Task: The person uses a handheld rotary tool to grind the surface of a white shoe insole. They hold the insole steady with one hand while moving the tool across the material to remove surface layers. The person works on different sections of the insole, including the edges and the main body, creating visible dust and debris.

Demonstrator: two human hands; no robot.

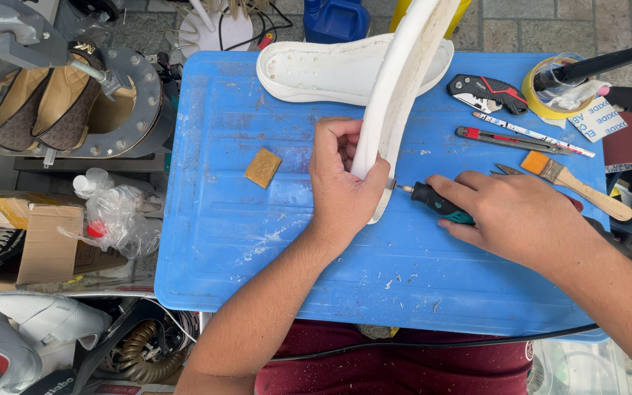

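A white shoe sole was held up on its edge by the left hand, near the middle of the blue surface. The fingers of that hand were wrapped tight around the lower end of the sole, and the thumb was pressed on its outer side. The top of the sole was leaned away, past the far edge of the picture.

A small black and teal grinding tool was gripped by the right hand, with the fingers closed around its body. The thin metal tip of the tool was pointed to the left and was set right against the lower edge of the sole, just beside the left thumb. A black cord was seen along the near edge of the surface.

A second white sole was laid flat at the far side of the surface, partly behind the held one. A small tan sanding block was left to the left of the left hand, well apart from it. To the right, a black and red folding knife, a red cutter, a white pencil, a paintbrush with a wooden handle and a roll of yellow tape were spread out.
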